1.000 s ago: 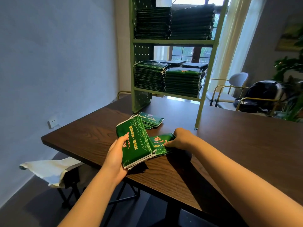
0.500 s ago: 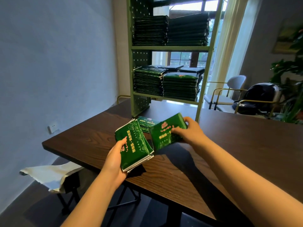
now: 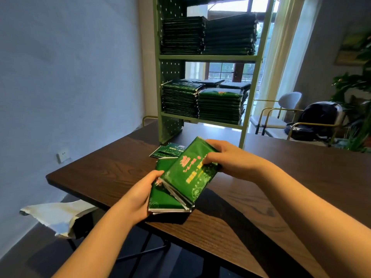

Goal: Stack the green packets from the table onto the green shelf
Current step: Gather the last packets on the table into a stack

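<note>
You are squaring up a load above the table (image 3: 301, 187). Your left hand (image 3: 140, 195) grips the bundle (image 3: 162, 199) of green packets by its near-left edge, thumb on top. Your right hand (image 3: 230, 159) pinches the far end of 1 top packet (image 3: 188, 177), which lies skewed across that bundle with its near corner overhanging. To do this well, turn the top packet until its long edges run with those below. Then tap the near edges flush against your left palm before you lift, because glossy packets will likely slide off a crooked pile on the way to the shelf (image 3: 208, 57). Keep your left thumb pressing down while the right hand lets go. By count, there are 2 hands in use and 1 packet being added. The bundle is several layers thick, though the number cannot be read from its edges. The loose packets (image 3: 168, 151) lie fanned on the table just behind the bundle, at least 2 of them. On the shelf, 2 tiers show: the upper stacks (image 3: 206, 35) number 2. The front stacks (image 3: 200, 103) on the lower tier number 2, with shorter piles behind.
</note>
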`<state>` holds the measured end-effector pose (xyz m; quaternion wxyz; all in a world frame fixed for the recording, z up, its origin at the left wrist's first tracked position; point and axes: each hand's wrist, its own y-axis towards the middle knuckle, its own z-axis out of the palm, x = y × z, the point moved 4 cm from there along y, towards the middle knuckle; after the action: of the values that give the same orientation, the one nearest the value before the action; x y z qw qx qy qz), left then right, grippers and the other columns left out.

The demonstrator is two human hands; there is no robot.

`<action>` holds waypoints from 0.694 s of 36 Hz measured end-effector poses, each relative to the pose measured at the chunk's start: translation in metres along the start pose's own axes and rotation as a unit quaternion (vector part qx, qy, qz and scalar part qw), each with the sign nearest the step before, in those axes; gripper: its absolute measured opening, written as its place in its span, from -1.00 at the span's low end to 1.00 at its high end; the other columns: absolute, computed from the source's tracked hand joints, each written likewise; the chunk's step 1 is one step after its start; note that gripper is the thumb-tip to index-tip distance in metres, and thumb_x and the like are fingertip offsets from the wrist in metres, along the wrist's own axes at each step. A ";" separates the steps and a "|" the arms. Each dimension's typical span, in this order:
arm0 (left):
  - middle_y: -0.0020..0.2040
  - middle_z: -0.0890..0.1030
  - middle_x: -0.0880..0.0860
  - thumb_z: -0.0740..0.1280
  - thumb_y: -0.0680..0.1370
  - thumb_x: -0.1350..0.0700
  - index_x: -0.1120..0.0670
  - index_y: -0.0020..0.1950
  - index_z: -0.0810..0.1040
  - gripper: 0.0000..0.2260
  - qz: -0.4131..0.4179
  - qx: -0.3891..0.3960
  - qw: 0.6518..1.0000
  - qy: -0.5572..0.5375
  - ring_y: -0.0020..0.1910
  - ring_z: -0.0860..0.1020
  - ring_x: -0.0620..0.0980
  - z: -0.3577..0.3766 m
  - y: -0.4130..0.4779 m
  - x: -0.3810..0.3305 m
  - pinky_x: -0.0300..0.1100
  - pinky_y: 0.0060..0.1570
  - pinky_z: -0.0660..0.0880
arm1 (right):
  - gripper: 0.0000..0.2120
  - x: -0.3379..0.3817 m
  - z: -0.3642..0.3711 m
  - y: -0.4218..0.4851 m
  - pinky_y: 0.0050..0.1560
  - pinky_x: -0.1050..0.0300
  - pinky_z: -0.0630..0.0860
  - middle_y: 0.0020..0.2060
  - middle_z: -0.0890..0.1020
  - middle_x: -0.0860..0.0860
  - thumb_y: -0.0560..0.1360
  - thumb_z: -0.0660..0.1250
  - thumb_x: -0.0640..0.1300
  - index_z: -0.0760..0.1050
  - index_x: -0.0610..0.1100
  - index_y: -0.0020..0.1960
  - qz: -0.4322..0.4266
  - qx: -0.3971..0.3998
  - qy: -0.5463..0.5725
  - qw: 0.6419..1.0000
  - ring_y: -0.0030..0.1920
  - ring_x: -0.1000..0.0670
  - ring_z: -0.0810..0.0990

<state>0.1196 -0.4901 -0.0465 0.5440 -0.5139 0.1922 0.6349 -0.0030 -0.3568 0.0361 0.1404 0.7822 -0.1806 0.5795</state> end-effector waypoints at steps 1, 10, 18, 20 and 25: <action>-0.17 0.69 0.22 0.15 0.62 0.05 0.22 -0.05 0.63 -0.67 -0.008 0.006 1.000 0.001 -0.28 0.68 0.13 0.001 0.000 -0.002 -0.05 -0.25 0.64 | -0.78 0.002 0.002 0.001 -0.09 0.21 0.56 -0.12 0.59 -0.07 0.53 0.19 -0.38 0.45 -0.18 0.12 -0.004 0.011 -0.046 0.999 -0.12 0.03 0.59; -0.05 0.71 0.17 0.25 0.54 -0.10 0.13 0.12 0.61 -0.64 0.047 0.043 0.995 0.076 -0.18 0.69 0.07 0.004 0.005 -0.026 -0.05 -0.07 0.58 | -0.74 0.017 0.027 0.031 0.06 0.12 0.55 -0.06 0.60 0.01 0.49 0.34 -0.32 0.49 -0.17 0.16 -0.084 -0.001 -0.242 0.967 -0.07 0.07 0.58; -0.20 0.70 0.09 0.33 0.55 0.14 0.16 0.13 0.56 -0.81 0.136 -0.025 0.983 0.124 -0.28 0.66 -0.01 -0.019 0.018 -0.042 -0.15 -0.24 0.59 | -0.67 0.008 0.030 0.067 0.15 0.15 0.46 0.08 0.58 0.02 0.51 0.35 -0.21 0.49 -0.14 0.27 -0.150 -0.086 -0.262 0.949 0.08 0.05 0.54; -0.26 0.70 0.10 0.31 0.57 0.14 0.17 0.06 0.57 -0.86 0.148 -0.066 0.984 0.076 -0.34 0.66 0.00 -0.030 0.024 -0.047 -0.18 -0.31 0.60 | -0.73 0.003 0.023 0.079 0.13 0.09 0.47 0.00 0.57 0.01 0.55 0.28 -0.19 0.50 -0.16 0.24 -0.154 -0.135 -0.250 0.946 0.02 0.02 0.54; -0.25 0.70 0.13 0.34 0.56 0.07 0.15 0.08 0.58 -0.81 0.172 -0.144 0.974 -0.032 -0.32 0.68 0.07 -0.055 0.037 -0.058 -0.07 -0.31 0.62 | -0.74 -0.027 0.003 0.109 0.09 0.18 0.39 0.17 0.58 -0.10 0.60 0.18 -0.17 0.50 -0.19 0.24 -0.068 -0.194 -0.328 0.922 0.13 -0.06 0.52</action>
<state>0.1039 -0.5753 -0.0300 0.3526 -0.5258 0.1669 0.7559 -0.0561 -0.4522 0.0102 0.2609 0.8963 -0.2720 0.2337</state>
